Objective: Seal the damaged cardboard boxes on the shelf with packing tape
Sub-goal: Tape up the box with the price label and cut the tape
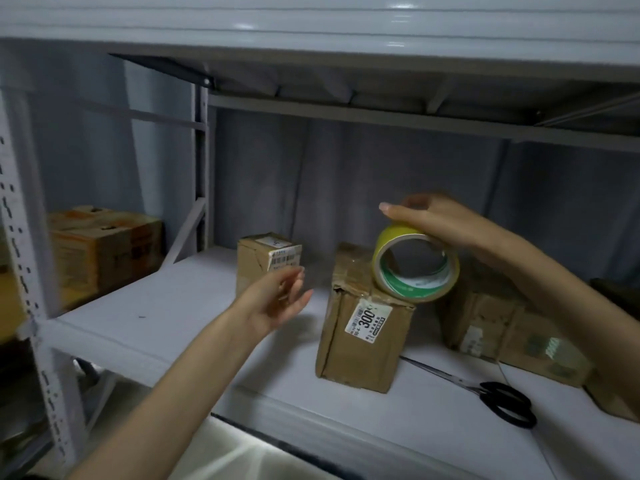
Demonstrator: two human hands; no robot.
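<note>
A yellow roll of packing tape (415, 268) stands on edge on top of a worn cardboard box (360, 341) with a "300" label, at the middle of the white shelf (173, 323). My right hand (440, 220) grips the roll from above, thumb and fingers over its rim. My left hand (277, 303) hovers open to the left of that box, holding nothing, in front of a smaller labelled box (256, 261). Another battered box (502, 320) lies behind my right forearm, partly hidden.
Black-handled scissors (498, 400) lie on the shelf right of the middle box, blades pointing left. A brown box (104, 247) sits on the neighbouring shelf at far left. An upper shelf board (346, 29) hangs low overhead. Perforated metal uprights (24, 271) frame the left side.
</note>
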